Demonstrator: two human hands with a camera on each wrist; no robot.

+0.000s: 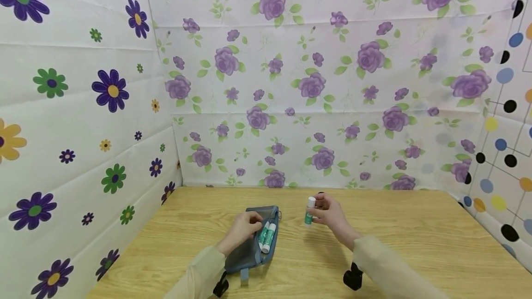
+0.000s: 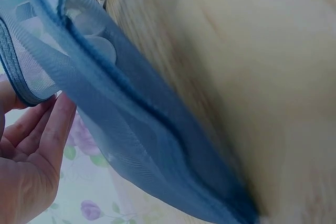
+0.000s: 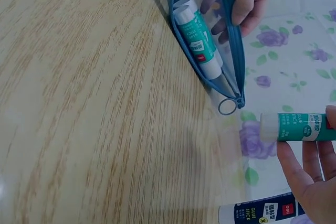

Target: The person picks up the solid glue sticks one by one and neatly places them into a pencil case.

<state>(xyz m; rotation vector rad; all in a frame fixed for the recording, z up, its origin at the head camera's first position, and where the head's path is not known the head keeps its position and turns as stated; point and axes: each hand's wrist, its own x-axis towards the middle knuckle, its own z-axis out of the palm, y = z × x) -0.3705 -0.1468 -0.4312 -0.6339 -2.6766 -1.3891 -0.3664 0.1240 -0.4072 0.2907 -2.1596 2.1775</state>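
Note:
A blue mesh zip pouch (image 1: 240, 256) lies open on the table, with two green-and-white glue sticks (image 3: 198, 43) inside. My left hand (image 1: 243, 230) pinches the zipped edge of its mouth between thumb and fingers and holds it apart. To the right of the pouch, my right hand (image 1: 332, 216) grips another green-and-white glue stick (image 3: 296, 127), capped and roughly upright over the table. Close by that hand in the right wrist view is a dark blue glue stick (image 3: 262, 211), partly hidden behind the fingers.
A wooden table (image 1: 399, 225) spreads under both hands. Flower-printed sheets (image 1: 291, 82) hang behind it and on the left, and a dotted sheet (image 1: 498, 174) on the right. A metal ring (image 3: 227, 106) hangs at the pouch's zip end.

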